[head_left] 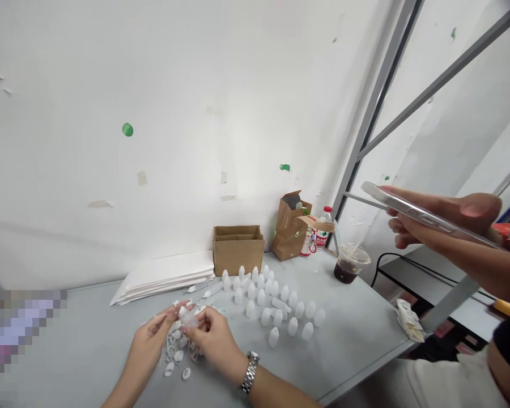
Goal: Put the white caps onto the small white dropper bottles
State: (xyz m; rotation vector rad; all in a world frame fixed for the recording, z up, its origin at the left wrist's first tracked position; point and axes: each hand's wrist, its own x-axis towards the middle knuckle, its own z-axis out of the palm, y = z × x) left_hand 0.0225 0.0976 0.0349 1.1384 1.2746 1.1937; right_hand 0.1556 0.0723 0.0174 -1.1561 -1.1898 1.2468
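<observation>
Between my hands is a small translucent plastic bottle [189, 318], tilted, with its whiter tip toward the left. My right hand [216, 337], with a metal watch on its wrist, pinches the bottle's body. At the tip, the fingers of my left hand [155, 331] are pressed together; whether they hold a separate cap there is too small to tell. Under both hands lies a loose heap of small white caps [178, 356] with thin loops, partly hidden by the fingers. To the right, several similar translucent bottles [277, 318] stand upright on the grey table [89, 345], and a few lie flat.
A stack of white sheets [165, 275] and an open cardboard box [238, 255] stand against the wall. Farther right are a paper bag [285, 232], a red-capped bottle [325, 218] and a cup of dark drink [351, 265]. Another person's hands hold a phone [425, 215] at the right.
</observation>
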